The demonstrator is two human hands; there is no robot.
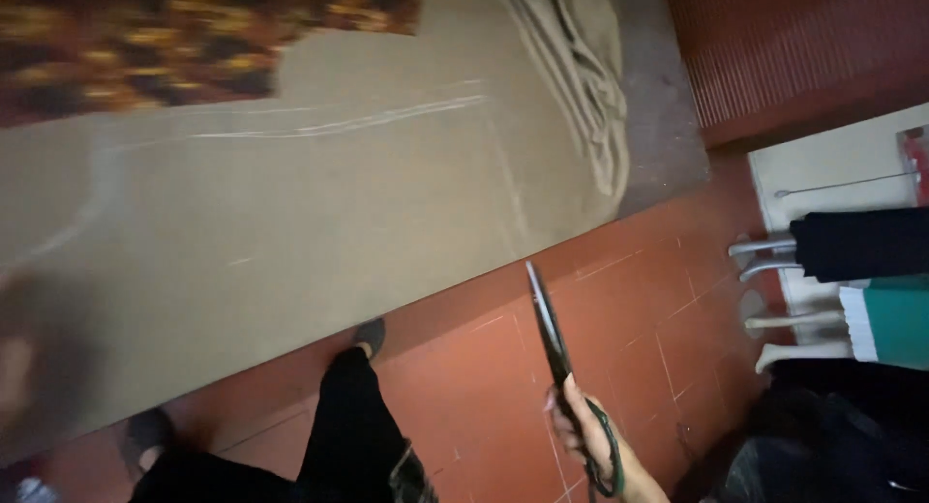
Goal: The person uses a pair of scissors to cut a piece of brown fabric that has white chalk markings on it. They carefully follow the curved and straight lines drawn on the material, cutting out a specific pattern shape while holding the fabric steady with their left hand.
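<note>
- One hand, the person's right hand [585,433], was closed around the dark-green looped handles of a pair of long black tailor's shears [559,363], fingers threaded through the loops.
- The shears pointed up and away over the red tiled floor [619,329], blades together, their tip near the lower edge of the cloth but not touching it.
- A wide sheet of plain khaki fabric [319,232] lay spread flat on a table, with pale chalk lines [368,124] curving across its upper part and a bunched fold heaped at its far right end [590,77].
- The left hand [14,372] showed only as a blur at the left edge, over the fabric; whether it was open or gripping cannot be told.
- The shears looked heavy, stiff and sharp, best held by the handle loops, never the blades.
- The cloth appeared soft, limp and light; it would probably slide and pucker, so pressing it flat beside a chalk line seemed the surest hold.
- A patterned orange-and-brown cloth [194,29] lay beyond it, and folded dark and teal garments hung on a rail [871,271] at the right.
</note>
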